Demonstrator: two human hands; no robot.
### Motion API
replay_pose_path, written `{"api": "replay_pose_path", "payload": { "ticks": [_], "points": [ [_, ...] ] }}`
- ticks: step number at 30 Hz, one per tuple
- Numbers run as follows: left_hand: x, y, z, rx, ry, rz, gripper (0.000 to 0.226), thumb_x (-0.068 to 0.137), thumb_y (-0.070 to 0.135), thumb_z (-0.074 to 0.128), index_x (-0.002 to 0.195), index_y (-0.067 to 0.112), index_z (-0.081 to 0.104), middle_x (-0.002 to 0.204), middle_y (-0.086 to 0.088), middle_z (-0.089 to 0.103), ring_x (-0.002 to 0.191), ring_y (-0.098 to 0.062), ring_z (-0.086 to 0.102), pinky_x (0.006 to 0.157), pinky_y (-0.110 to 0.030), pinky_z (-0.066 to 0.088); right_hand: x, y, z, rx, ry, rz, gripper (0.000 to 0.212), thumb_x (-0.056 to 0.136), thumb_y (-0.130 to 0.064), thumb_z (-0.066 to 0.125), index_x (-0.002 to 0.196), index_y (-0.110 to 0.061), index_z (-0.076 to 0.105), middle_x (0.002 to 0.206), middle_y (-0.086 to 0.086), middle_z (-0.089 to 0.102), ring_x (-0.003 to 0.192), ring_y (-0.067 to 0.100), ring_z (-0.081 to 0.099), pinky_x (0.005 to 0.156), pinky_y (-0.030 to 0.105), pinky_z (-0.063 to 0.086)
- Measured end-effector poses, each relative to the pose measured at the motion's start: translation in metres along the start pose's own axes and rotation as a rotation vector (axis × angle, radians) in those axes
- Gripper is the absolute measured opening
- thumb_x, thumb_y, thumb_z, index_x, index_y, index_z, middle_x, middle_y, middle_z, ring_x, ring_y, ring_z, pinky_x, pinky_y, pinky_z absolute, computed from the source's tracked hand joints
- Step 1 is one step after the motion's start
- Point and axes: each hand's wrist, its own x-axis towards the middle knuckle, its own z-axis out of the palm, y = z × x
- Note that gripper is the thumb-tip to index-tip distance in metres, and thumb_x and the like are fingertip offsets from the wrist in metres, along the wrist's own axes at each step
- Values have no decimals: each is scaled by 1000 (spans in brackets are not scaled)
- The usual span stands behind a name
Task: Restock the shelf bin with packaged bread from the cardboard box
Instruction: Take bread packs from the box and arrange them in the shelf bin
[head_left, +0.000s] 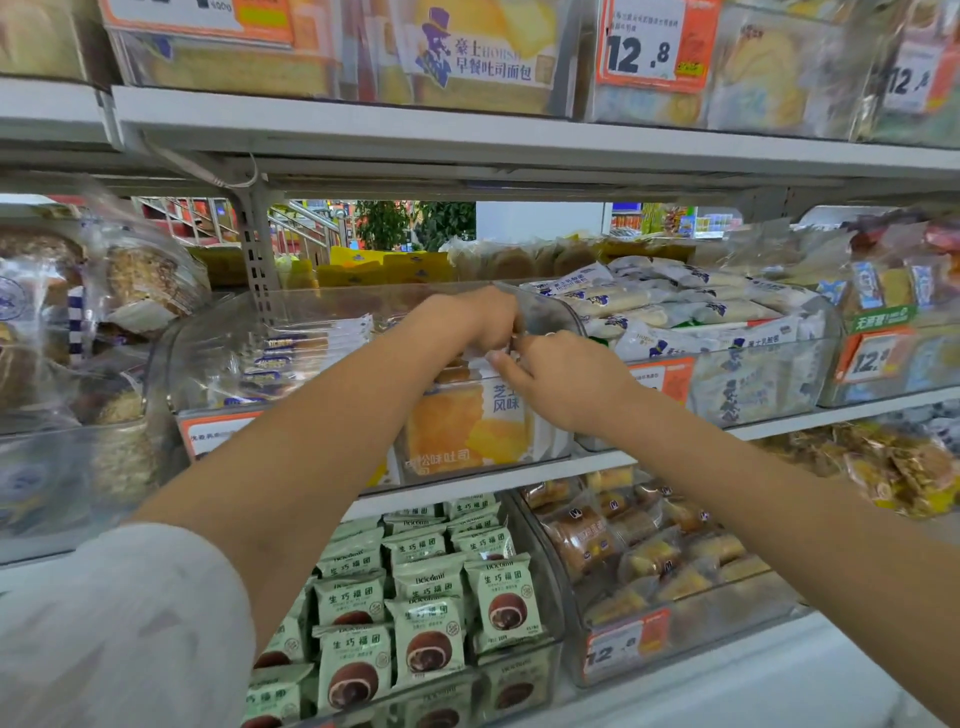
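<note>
My left hand (483, 319) and my right hand (558, 382) meet over the right end of the clear plastic shelf bin (291, 374) on the middle shelf, both with fingers curled in a pinch on the crimped top edge of a packaged bread in glossy white-and-orange film (467, 431). The pack stands on end against the bin's front wall, long axis running up and down, and lies at six o'clock from my hands, just under them; my right hand is the nearer and lower of the two, my left sits behind at eleven o'clock from it. At nine o'clock in the same bin a row of flat clear-wrapped bread packs with blue print (291, 348) stands on edge, slick and crinkly. The bin wall is hard and smooth, the wrapper thin and slippery, the loaf inside probably soft. The cardboard box is out of view. I judge the next move is to press this pack down and square it beside the row.
</note>
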Motion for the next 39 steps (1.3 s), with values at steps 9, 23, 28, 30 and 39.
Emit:
{"api": "replay_pose_path", "payload": {
  "ticks": [9, 23, 28, 30, 39],
  "points": [
    [-180, 31, 29, 50, 637, 253, 31, 83, 14, 40, 85, 10, 71, 93, -6, 69, 90, -27, 62, 65, -38, 52, -156, -73, 70, 385, 389, -106, 23, 89, -16, 44, 101, -11, 62, 97, 3, 66, 93, 19, 54, 79, 31, 38],
    [-410, 125, 359, -348, -346, -126, 28, 98, 18, 38, 107, 18, 65, 113, 0, 60, 100, -20, 58, 76, -37, 50, -393, -158, 281, 263, -1301, 75, 51, 89, -51, 42, 133, -26, 45, 130, 3, 53, 121, 29, 49, 101, 45, 38],
    [-511, 126, 443, -681, -590, -600, 27, 95, 16, 48, 115, 23, 63, 117, -3, 63, 104, -22, 59, 86, -36, 51, -433, -157, 336, 161, -1410, 504, 56, 94, -41, 41, 142, -12, 36, 142, 13, 41, 127, 32, 44, 106, 44, 37],
    [-538, 128, 459, -783, -625, -713, 28, 93, 12, 49, 116, 22, 64, 117, -4, 64, 103, -23, 61, 88, -37, 52, -440, -161, 337, 218, -1428, 634, 63, 94, -35, 44, 147, -7, 23, 148, 16, 31, 132, 34, 37, 109, 44, 33],
    [-542, 148, 484, -884, -647, -688, 27, 95, 14, 49, 117, 17, 64, 122, -6, 62, 110, -23, 58, 91, -37, 50, -464, -170, 323, 408, -928, 888, 34, 99, -30, 41, 125, -8, 43, 113, 22, 58, 100, 40, 57, 84, 41, 47]
  ]
}}
